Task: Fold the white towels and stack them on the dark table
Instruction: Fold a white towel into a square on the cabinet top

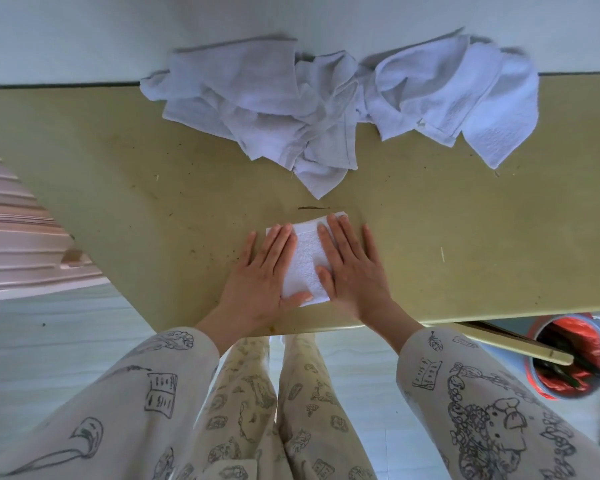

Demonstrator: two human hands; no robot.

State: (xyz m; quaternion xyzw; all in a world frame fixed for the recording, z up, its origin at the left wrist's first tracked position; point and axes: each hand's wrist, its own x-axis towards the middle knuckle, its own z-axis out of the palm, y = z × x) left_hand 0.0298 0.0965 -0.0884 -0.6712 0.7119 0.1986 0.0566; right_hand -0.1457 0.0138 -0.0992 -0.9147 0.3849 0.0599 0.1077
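Left hand [264, 271] and right hand [352, 268] spread flat, fingers straight, pressing folded towel [307, 261] on counter [465, 237] between them; one fold about done, no stack visible; unfolded towel heap [326, 102] well beyond fingertips, left to fold

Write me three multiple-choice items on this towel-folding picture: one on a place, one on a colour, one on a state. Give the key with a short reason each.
1. Where does the pile of unfolded towels lie?
A. At the table's far edge
B. On the floor
C. In the bin

2. What colour is the liner of the bin at the right?
A. Blue
B. Red
C. Green

3. How do the hands lie on the folded towel?
A. Flat, pressing it
B. Lifting it
C. Fists beside it

Key: 1 A, the pile lies against the wall across the table; 2 B, the liner shows red; 3 A, the left hand and right hand have straight fingers on it.
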